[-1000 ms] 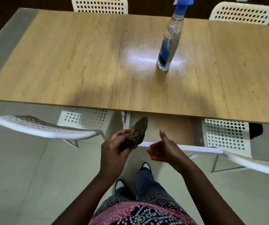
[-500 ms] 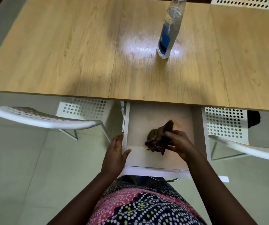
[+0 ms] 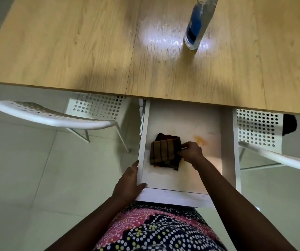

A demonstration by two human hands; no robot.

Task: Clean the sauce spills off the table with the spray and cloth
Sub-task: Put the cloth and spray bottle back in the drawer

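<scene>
Lower centre of frame: right hand (image 3: 190, 151) pinching folded cloth (image 3: 165, 152) flat in open drawer (image 3: 185, 195), left hand (image 3: 128, 183) gripping its left front corner, spray (image 3: 196, 26) upright at upper right on table (image 3: 64, 42).

Both arms reach fwd and down from bottom of frame. Left hand (image 3: 127, 183) grips the drawer (image 3: 181, 124) at its near left corner, thumb inside over the rim, fingers outside. Right hand (image 3: 192, 152) is in the drawer, knuckles up, fingers curled, pinching the cloth (image 3: 164, 153) by its right edge.
</scene>
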